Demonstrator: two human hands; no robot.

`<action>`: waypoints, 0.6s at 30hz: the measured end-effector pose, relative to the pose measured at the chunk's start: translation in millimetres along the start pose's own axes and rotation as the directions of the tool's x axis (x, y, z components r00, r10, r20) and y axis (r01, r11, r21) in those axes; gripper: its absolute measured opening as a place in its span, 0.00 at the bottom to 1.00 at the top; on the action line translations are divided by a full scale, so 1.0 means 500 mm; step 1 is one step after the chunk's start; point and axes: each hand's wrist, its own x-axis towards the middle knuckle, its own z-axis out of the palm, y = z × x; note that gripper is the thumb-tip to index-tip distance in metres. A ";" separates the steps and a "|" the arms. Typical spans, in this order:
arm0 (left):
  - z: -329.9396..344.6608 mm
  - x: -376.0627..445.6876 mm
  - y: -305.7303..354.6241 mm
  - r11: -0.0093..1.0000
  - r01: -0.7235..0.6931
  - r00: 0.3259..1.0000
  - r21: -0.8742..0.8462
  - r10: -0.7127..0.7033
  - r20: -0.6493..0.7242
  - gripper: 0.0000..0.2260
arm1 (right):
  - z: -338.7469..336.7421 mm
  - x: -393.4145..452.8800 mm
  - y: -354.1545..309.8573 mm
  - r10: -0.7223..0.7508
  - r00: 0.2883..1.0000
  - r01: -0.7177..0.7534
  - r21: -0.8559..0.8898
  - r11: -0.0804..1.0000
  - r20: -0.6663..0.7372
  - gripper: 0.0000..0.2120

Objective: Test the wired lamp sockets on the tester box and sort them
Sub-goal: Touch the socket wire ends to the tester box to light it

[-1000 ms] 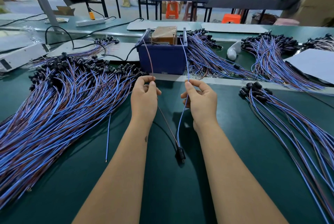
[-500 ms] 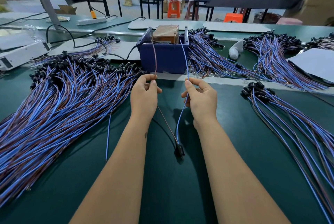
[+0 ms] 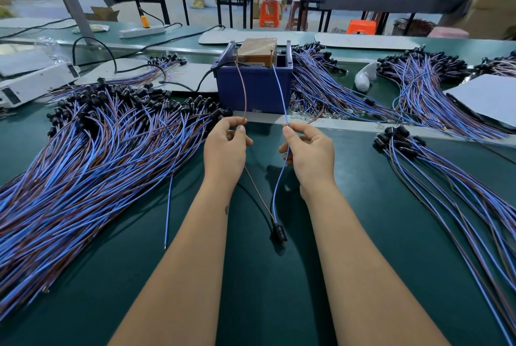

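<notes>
Socket in hand: one wired lamp socket (image 3: 279,231) is under test now — its black body lies on the green mat (image 3: 251,303) between your forearms, at 6 o'clock from the tester box (image 3: 252,86).
Left hand: your left hand (image 3: 224,150) pinches the brown lead (image 3: 245,94) between thumb and fingertips, and the lead rises to the left side of the box top.
Right hand: your right hand (image 3: 311,154) pinches the blue lead (image 3: 280,94) the same way, and that lead runs up to the right side of the box top.
Contact: both lead ends reach the box's upper edge, but whether they touch the terminals is too small to tell, and no lit indicator can be made out.
Untested stock, as I judge it: the big pile (image 3: 92,156) at 9 o'clock from your hands looks like the supply — it is by far the largest heap, so most of the job seems to be left.
Sorted stock, as I judge it: the small fan of sockets (image 3: 435,178) at 3 o'clock looks like finished pieces; it holds far fewer than the supply.
Other bundles: more heaps lie at 1 and 2 o'clock behind the box, and their role cannot be told.
Stray piece: a single blue wire (image 3: 168,211) lies on the mat at 8 o'clock from your left hand.
Left to do for this piece: read the result, then lay the socket in its pile.
</notes>
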 end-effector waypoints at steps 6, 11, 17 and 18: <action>0.000 0.005 -0.007 1.000 0.011 1.000 -0.001 -0.011 -0.002 0.08 | 0.001 0.000 0.003 0.009 1.000 -0.009 -0.024 1.000 0.008 0.05; -0.001 0.007 -0.009 1.000 0.011 1.000 -0.003 -0.011 -0.005 0.08 | 0.001 -0.002 0.005 0.001 1.000 0.000 -0.043 0.999 0.019 0.06; -0.002 0.008 -0.008 1.000 0.022 1.000 0.004 -0.022 -0.002 0.08 | 0.001 -0.003 0.007 0.006 1.000 -0.005 -0.043 0.999 0.024 0.03; -0.002 0.009 -0.008 1.000 0.025 1.000 0.006 -0.025 -0.002 0.08 | 0.002 -0.004 0.007 0.005 1.000 -0.004 -0.043 0.999 0.026 0.03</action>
